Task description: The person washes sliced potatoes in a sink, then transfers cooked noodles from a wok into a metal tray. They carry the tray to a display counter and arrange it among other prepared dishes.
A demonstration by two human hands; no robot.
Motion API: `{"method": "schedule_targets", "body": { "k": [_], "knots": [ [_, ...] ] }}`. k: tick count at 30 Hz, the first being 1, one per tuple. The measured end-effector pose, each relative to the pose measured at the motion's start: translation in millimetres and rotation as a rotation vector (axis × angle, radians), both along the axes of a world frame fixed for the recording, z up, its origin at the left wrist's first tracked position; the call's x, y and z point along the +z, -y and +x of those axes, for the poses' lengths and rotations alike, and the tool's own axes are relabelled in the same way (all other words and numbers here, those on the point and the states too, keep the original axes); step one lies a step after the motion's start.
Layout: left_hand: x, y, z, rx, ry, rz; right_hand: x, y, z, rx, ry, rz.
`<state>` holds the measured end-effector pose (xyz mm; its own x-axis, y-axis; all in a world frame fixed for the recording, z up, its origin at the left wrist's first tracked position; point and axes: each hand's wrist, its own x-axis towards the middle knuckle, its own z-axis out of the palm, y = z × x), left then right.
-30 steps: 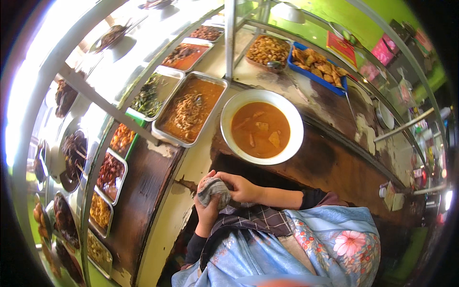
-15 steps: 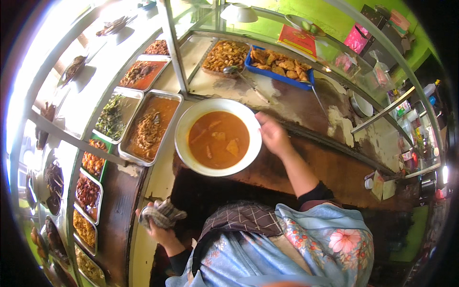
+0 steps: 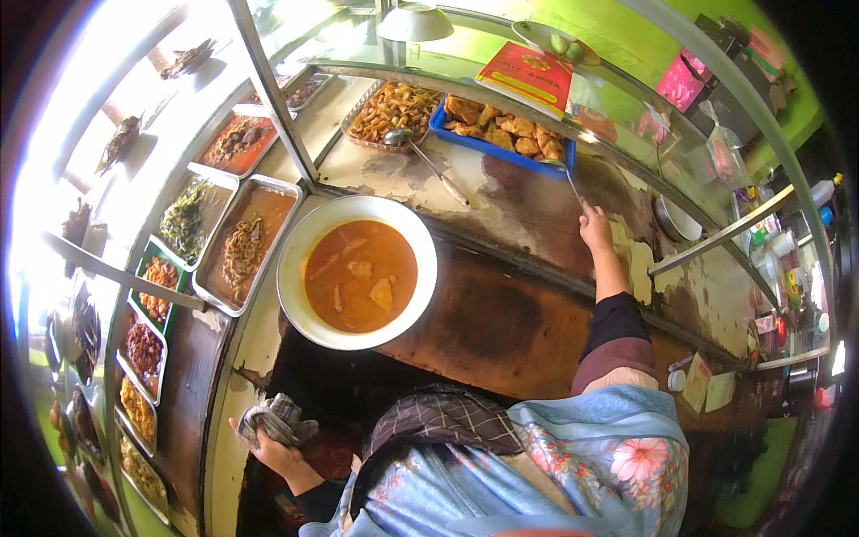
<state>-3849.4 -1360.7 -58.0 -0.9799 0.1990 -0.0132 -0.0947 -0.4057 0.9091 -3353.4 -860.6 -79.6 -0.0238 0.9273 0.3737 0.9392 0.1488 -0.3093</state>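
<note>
Right hand (image 3: 594, 224) gone from the rim of the wide, round, white bowl (image 3: 292, 286) since the last frame; now up at the handle end of a thin, long-handled metal spoon (image 3: 571, 179). Left hand (image 3: 281, 456) keeps low on its own side, cloth in it as before.

Far left: row of shallow metal trays with cooked dishes. Nearest the bowl, a rectangular steel tray (image 3: 277, 185) of brown sauce with a pale heap in it, long axis slanting from upper right to lower left.

Left hand, lower left: bunched grey checked cloth (image 3: 279, 419) gripped between thumb and fingers, its loose folds pointing right.

White bowl, left of centre: orange-brown soup with pale pieces; at the left end of a brown wooden worktop (image 3: 488, 304).

Beyond it, a wooden-handled metal serving spoon (image 3: 428, 161), head up-left on a tray of yellow-brown food, handle down-right.

Next right, a rectangular blue plastic tray (image 3: 497, 157) of golden fried pieces. Thin spoon at its right end: head up-left at the near edge, long axis sloping down-right to the right hand. Fingers bent around the handle's end; cannot tell how firmly they close.
</note>
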Motion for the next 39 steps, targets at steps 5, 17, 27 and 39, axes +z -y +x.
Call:
{"method": "schedule_targets", "body": {
  "k": [5, 17, 27, 39],
  "knots": [
    [6.3, -10.8, 5.7, -0.019, -0.032, 0.03, 17.6, -18.0, -22.9, 0.052, -0.079, 0.477],
    [29.8, -8.5, 23.1, -0.001, -0.079, 0.047, 14.6, -185.3, -22.9, -0.069, -0.955, -0.525],
    [14.8, 0.1, 12.6, 0.035, -0.04, 0.029, -20.4, -167.9, 97.3, 0.015, -1.146, -0.612],
    [35.9, -26.8, 39.8, -0.417, 0.098, 0.167, 64.0, -33.0, -60.6, 0.522, -0.47, 0.297]
  ]
}}
